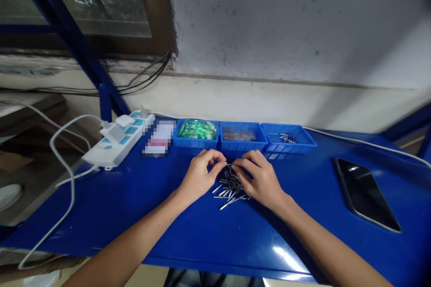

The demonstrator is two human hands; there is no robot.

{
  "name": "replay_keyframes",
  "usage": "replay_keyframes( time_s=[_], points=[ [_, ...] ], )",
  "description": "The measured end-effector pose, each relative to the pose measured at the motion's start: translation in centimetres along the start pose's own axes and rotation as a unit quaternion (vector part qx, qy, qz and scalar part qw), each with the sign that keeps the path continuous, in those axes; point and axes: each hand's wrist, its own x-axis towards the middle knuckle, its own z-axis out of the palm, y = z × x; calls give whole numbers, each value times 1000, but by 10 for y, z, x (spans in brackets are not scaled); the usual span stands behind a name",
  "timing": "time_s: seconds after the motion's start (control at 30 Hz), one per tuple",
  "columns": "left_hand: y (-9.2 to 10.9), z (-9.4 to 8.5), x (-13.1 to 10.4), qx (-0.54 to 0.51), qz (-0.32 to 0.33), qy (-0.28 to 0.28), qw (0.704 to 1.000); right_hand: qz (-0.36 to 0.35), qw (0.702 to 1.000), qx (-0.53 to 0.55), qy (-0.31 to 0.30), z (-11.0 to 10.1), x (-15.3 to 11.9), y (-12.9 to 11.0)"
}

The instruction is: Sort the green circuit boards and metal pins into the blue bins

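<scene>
Just above a loose pile of silver blind rivets (230, 188) on the blue table, my two hands meet. My left hand (201, 172) pinches one end of a thin metal piece, seemingly a blind rivet (229, 164), between thumb and forefinger. At its other end, the fingertips of my right hand (258, 175) are closed on the same piece. Fingers cover most of it. Behind the hands stand three blue bins: one with green plastic packets (197, 129), one with greyish packed parts (239, 134), and one with a few rivets (287, 138).
A white power strip (116, 143) with plugs and a looping white cable lies on the left. Beside it is a blurred white and red card (160, 138). A black smartphone (367, 195) rests on the right. The wall (235, 101) rises behind the bins.
</scene>
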Motion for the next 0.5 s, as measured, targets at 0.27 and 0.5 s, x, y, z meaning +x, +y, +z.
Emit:
replay_keyframes(
  time_s=[0.27,0.5],
  points=[
    [2,-5,0,58,74,3,996,8,1000,18,16,-5,2,2],
    [4,-4,-3,44,52,-32,997,-16,1000,23,4,-5,2,2]
  ],
)
